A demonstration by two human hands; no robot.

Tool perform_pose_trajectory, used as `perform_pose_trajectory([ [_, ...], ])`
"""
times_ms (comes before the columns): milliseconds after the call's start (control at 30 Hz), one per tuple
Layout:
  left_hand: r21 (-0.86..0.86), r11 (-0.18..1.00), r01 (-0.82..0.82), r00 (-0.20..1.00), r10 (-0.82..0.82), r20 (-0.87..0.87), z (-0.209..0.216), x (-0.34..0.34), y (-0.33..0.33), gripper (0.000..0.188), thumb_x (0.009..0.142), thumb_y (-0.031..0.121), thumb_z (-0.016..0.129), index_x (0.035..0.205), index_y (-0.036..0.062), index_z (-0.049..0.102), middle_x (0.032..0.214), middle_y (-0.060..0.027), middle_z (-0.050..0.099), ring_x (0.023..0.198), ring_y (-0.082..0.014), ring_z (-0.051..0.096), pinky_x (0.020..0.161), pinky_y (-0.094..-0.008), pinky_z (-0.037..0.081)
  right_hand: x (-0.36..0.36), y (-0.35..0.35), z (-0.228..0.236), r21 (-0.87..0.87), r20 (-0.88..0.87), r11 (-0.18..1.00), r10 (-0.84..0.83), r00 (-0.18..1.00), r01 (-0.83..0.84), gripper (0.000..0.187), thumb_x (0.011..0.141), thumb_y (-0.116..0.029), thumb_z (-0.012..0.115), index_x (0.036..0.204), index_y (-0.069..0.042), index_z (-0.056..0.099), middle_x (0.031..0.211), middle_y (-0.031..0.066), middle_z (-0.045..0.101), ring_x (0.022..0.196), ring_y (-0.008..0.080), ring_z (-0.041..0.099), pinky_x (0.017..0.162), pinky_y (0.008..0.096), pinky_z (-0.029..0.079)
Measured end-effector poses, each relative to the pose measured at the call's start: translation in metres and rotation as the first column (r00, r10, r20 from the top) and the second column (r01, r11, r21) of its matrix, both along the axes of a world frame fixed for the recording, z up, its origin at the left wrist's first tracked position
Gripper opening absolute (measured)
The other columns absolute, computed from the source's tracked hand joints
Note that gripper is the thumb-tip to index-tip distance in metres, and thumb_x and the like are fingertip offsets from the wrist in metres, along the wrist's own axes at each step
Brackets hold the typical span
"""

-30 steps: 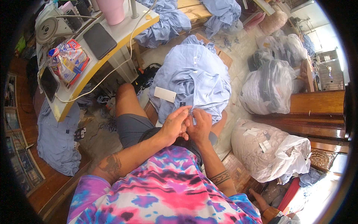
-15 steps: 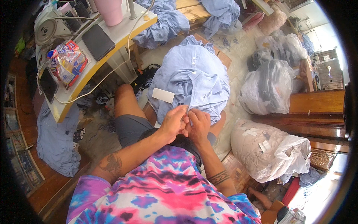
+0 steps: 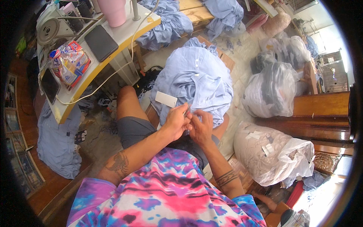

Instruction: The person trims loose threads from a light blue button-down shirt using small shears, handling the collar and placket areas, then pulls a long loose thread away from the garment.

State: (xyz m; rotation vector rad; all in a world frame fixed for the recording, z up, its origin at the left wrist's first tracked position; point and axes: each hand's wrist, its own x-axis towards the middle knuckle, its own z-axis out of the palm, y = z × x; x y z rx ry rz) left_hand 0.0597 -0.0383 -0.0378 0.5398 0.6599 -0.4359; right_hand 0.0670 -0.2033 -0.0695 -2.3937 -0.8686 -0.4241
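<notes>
A light blue garment [image 3: 189, 72] with small white buttons is heaped in front of my lap, over and between my knees. On its near left side lies a blank white tag [image 3: 165, 99]. My left hand [image 3: 177, 122] is closed at the garment's near edge, a small dark thing between thumb and fingertips that is too small to name. Close beside it, my right hand [image 3: 201, 127] has its fingers bent together in a pinch near the left fingertips. What the right fingers hold, if anything, is hidden.
A white table [image 3: 113, 41] with a yellow edge stands at left, bearing a sewing machine [image 3: 53, 32], a phone [image 3: 101, 43], a packet [image 3: 70, 62] and a pink tumbler [image 3: 112, 11]. Stuffed plastic bags [image 3: 270, 89] line the right. More blue garments [image 3: 58, 140] hang at left.
My right hand has drawn slightly away from the left, and the small dark thing at the left fingertips now shows more. The garment and tag have barely shifted.
</notes>
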Motion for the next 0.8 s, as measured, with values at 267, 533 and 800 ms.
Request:
perform_pose_trajectory([
  [267,-0.083,0.993,-0.083,0.997,0.083,-0.005,0.003,-0.003,-0.006,0.032,0.110,0.034,0.051,0.122,0.0055,0.061,0.080,-0.0026,0.059,0.051,-0.0092,0.042,0.049,-0.0298,0.044,0.003,-0.007,0.015,-0.043,0.034,0.994,0.102,0.994,-0.100,0.024,0.082,-0.012,0.070,0.105,-0.006,0.068,0.113,0.0094,0.063,0.095,0.0307,0.060,0.084,0.0441,0.044],
  [533,-0.079,0.988,-0.132,0.991,0.133,0.008,0.004,-0.001,-0.009,0.029,0.111,0.031,0.050,0.115,0.0055,0.062,0.081,-0.0033,0.060,0.049,-0.0085,0.041,0.049,-0.0302,0.045,0.025,-0.013,0.030,-0.143,0.037,0.948,0.291,0.956,-0.283,0.030,0.079,-0.011,0.072,0.107,-0.005,0.065,0.112,0.0081,0.062,0.094,0.0274,0.062,0.085,0.0438,0.046],
  [800,0.000,0.987,-0.158,0.986,0.158,0.055,0.005,-0.003,-0.007,0.028,0.110,0.031,0.050,0.108,0.0063,0.063,0.083,-0.0038,0.062,0.053,-0.0096,0.048,0.046,-0.0317,0.050,0.030,-0.005,0.004,-0.124,0.083,0.959,0.267,0.960,-0.256,0.025,0.079,-0.015,0.073,0.099,-0.007,0.063,0.107,0.0087,0.062,0.090,0.0283,0.061,0.083,0.0444,0.046],
])
